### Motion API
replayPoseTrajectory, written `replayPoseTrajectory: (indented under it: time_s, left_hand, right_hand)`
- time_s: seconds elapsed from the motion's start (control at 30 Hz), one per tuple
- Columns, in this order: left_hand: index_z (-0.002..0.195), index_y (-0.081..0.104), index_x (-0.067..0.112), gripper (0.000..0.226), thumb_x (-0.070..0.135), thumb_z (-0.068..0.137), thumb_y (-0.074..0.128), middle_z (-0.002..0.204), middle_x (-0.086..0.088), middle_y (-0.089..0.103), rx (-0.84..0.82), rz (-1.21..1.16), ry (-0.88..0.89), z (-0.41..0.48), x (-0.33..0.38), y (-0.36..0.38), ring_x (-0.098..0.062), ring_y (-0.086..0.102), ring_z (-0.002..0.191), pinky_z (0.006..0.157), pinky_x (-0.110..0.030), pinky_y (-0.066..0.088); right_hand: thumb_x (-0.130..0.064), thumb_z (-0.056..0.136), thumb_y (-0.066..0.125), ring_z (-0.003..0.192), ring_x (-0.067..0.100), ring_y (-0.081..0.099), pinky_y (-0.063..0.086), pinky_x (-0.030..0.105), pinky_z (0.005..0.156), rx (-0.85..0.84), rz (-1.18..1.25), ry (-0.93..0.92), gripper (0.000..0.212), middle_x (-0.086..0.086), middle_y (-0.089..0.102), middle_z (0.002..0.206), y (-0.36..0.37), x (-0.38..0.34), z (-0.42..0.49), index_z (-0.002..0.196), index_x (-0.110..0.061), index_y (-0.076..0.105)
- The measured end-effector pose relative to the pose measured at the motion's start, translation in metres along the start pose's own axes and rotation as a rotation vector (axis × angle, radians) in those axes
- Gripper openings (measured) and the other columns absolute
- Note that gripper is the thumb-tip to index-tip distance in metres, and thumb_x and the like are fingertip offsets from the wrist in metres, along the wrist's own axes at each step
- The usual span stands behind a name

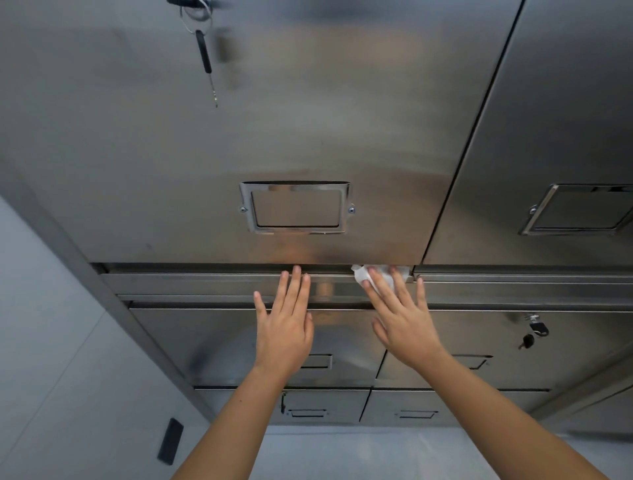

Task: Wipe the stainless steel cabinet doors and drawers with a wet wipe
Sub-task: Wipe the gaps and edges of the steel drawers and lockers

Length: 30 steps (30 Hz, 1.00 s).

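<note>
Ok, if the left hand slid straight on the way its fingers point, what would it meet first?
Likely the bottom edge of the upper cabinet door, right above the left hand; the label holder lies further up. Depth there is unclear.

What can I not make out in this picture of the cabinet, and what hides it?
- Head view: wet wipe, mostly covered by fingers of the right hand.
- Head view: lock above the hanging key, cut off by the top edge.
- Head view: right door's label frame, cut off by the right edge.
- Head view: dark object on the floor, too blurred to identify.
</note>
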State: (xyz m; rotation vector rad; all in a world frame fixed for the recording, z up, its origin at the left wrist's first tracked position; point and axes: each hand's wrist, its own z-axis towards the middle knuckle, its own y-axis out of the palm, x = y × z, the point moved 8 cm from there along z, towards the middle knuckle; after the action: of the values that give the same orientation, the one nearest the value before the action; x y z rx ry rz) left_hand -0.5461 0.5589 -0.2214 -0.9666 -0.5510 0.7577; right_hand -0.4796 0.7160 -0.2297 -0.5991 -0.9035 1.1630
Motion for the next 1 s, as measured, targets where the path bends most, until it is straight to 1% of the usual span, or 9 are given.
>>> replayPoseTrajectory:
  time_s: [0.1, 0.27, 0.33, 0.47, 0.57, 0.63, 0.7, 0.83, 1.0]
  left_hand:
    - [0.136, 0.043, 0.006, 0.07, 0.016, 0.074, 0.074, 0.145, -0.01, 0.036, -0.005, 0.01, 0.006, -0.002, -0.006, -0.001, -0.031, 0.036, 0.131, 0.092, -0.069, 0.029]
    - [0.134, 0.048, 0.006, 0.072, 0.016, 0.069, 0.078, 0.142, -0.01, 0.041, 0.001, 0.055, 0.015, -0.003, -0.027, -0.006, -0.03, 0.042, 0.128, 0.09, -0.069, 0.032]
    - [0.134, 0.047, 0.006, 0.072, 0.015, 0.07, 0.078, 0.143, -0.009, 0.038, 0.017, 0.053, 0.007, -0.005, -0.039, -0.007, -0.03, 0.04, 0.129, 0.09, -0.069, 0.03]
    - [0.136, 0.043, 0.007, 0.073, 0.014, 0.071, 0.076, 0.144, -0.008, 0.033, 0.033, 0.041, -0.013, -0.009, -0.057, -0.011, -0.03, 0.033, 0.131, 0.092, -0.069, 0.025]
    - [0.138, 0.037, 0.008, 0.075, 0.013, 0.073, 0.075, 0.145, -0.008, 0.032, 0.039, 0.02, -0.027, -0.011, -0.071, -0.012, -0.03, 0.033, 0.132, 0.094, -0.067, 0.021]
    - [0.138, 0.036, 0.009, 0.076, 0.013, 0.073, 0.074, 0.146, -0.008, 0.032, 0.039, 0.009, -0.036, -0.013, -0.08, -0.013, -0.031, 0.034, 0.132, 0.094, -0.068, 0.02]
    - [0.138, 0.038, 0.008, 0.074, 0.012, 0.073, 0.075, 0.146, -0.008, 0.033, 0.032, 0.01, -0.049, -0.014, -0.089, -0.015, -0.031, 0.036, 0.132, 0.093, -0.069, 0.024]
    - [0.137, 0.043, 0.009, 0.072, 0.011, 0.072, 0.075, 0.145, -0.008, 0.037, 0.024, 0.033, -0.066, -0.018, -0.113, -0.017, -0.031, 0.037, 0.132, 0.092, -0.07, 0.027]
    - [0.138, 0.043, 0.009, 0.072, 0.011, 0.073, 0.073, 0.146, -0.009, 0.037, 0.027, 0.05, -0.086, -0.022, -0.139, -0.019, -0.031, 0.037, 0.132, 0.091, -0.072, 0.027]
  right_hand:
    - [-0.028, 0.065, 0.078, 0.13, 0.037, 0.039, 0.025, 0.066, 0.097, -0.021, 0.057, 0.018, 0.079, 0.004, 0.039, 0.145, -0.002, -0.031, 0.016, 0.136, -0.014, 0.046]
    - [-0.028, 0.067, 0.077, 0.13, 0.032, 0.042, 0.033, 0.064, 0.094, -0.009, 0.115, -0.02, 0.077, 0.002, 0.04, 0.145, -0.006, -0.074, 0.04, 0.136, -0.017, 0.046]
    - [-0.026, 0.068, 0.076, 0.131, 0.029, 0.04, 0.03, 0.064, 0.096, 0.004, 0.089, -0.043, 0.077, 0.001, 0.038, 0.146, -0.004, -0.07, 0.037, 0.137, -0.017, 0.045]
    - [-0.024, 0.072, 0.075, 0.134, 0.028, 0.035, 0.016, 0.066, 0.098, 0.023, 0.042, -0.034, 0.075, 0.004, 0.037, 0.147, 0.001, -0.05, 0.024, 0.139, -0.018, 0.043]
    - [-0.025, 0.076, 0.064, 0.134, 0.032, 0.03, 0.013, 0.066, 0.099, 0.038, 0.055, 0.019, 0.07, 0.004, 0.037, 0.147, -0.002, -0.058, 0.026, 0.14, -0.021, 0.035]
    - [-0.024, 0.074, 0.071, 0.133, 0.035, 0.036, 0.015, 0.067, 0.098, 0.025, 0.085, 0.012, 0.075, 0.004, 0.038, 0.146, -0.004, -0.079, 0.038, 0.141, -0.021, 0.037]
    - [-0.026, 0.068, 0.077, 0.13, 0.034, 0.04, 0.019, 0.067, 0.096, 0.022, 0.113, -0.024, 0.079, 0.003, 0.04, 0.145, -0.008, -0.107, 0.055, 0.139, -0.02, 0.042]
    - [-0.027, 0.067, 0.078, 0.13, 0.029, 0.042, 0.019, 0.064, 0.096, 0.023, 0.136, -0.045, 0.078, 0.0, 0.04, 0.145, -0.014, -0.146, 0.076, 0.137, -0.02, 0.044]
    - [-0.022, 0.067, 0.079, 0.13, 0.031, 0.041, 0.016, 0.068, 0.095, 0.018, 0.066, -0.05, 0.077, 0.002, 0.04, 0.145, -0.009, -0.119, 0.06, 0.137, -0.018, 0.045]
